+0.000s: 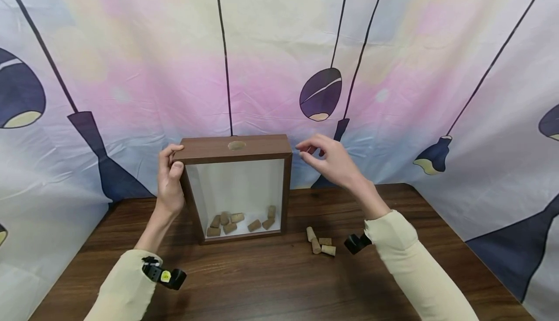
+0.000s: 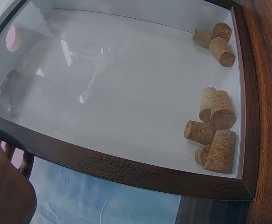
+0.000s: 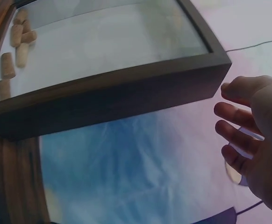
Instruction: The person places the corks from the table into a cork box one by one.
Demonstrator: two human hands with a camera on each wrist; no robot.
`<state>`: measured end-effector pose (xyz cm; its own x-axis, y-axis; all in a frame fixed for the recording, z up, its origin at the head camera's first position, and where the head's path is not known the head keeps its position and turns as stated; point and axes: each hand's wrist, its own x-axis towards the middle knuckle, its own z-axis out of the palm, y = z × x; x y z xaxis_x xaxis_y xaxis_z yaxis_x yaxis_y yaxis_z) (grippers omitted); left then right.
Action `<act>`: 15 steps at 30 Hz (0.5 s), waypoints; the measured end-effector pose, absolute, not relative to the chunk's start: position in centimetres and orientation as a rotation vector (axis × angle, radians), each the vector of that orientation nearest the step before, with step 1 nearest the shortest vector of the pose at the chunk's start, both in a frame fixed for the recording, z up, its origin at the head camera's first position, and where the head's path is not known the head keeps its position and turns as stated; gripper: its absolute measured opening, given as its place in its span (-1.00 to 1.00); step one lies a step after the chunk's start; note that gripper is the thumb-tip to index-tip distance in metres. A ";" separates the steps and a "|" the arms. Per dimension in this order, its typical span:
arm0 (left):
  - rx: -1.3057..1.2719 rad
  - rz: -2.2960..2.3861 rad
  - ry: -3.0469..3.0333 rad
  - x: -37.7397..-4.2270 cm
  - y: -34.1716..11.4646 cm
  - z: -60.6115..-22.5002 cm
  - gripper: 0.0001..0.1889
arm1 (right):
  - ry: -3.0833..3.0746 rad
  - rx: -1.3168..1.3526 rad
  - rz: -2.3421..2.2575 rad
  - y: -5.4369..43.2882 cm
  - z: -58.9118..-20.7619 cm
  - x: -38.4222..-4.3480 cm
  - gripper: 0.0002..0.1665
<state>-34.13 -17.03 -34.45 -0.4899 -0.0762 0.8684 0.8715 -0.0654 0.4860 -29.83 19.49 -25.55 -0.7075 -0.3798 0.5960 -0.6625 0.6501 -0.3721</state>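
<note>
Fingers loosely bent and holding nothing, the right hand (image 1: 335, 162) hangs just beside the box (image 1: 268, 145), which stands on the table (image 1: 244, 282) with the left hand (image 1: 170, 185) gripping its top corner; a bump or slackened grip could tip it, scrambling the corks (image 1: 229, 227) inside.

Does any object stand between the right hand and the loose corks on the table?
Nothing visible does. In the head view, only the backdrop and bare wooden table show between the right hand and the loose corks; the wood-framed box stands left of that path.
</note>
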 end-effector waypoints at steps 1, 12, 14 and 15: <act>-0.886 -1.652 -1.479 -34.1 -17.1 -34.5 -0.58 | -2.410 0.813 0.804 19.6 -25.9 -29.8 -0.78; -0.889 -1.633 -1.483 -34.1 -17.1 -34.4 -0.57 | -2.479 0.838 0.790 20.8 -29.9 -29.9 -0.78; -0.892 -1.633 -1.487 -34.1 -17.2 -34.4 -0.57 | -2.489 0.839 0.803 21.1 -30.7 -29.9 -0.79; -0.890 -1.630 -1.492 -34.1 -17.2 -34.4 -0.57 | -2.495 0.840 0.809 21.2 -31.1 -29.9 -0.79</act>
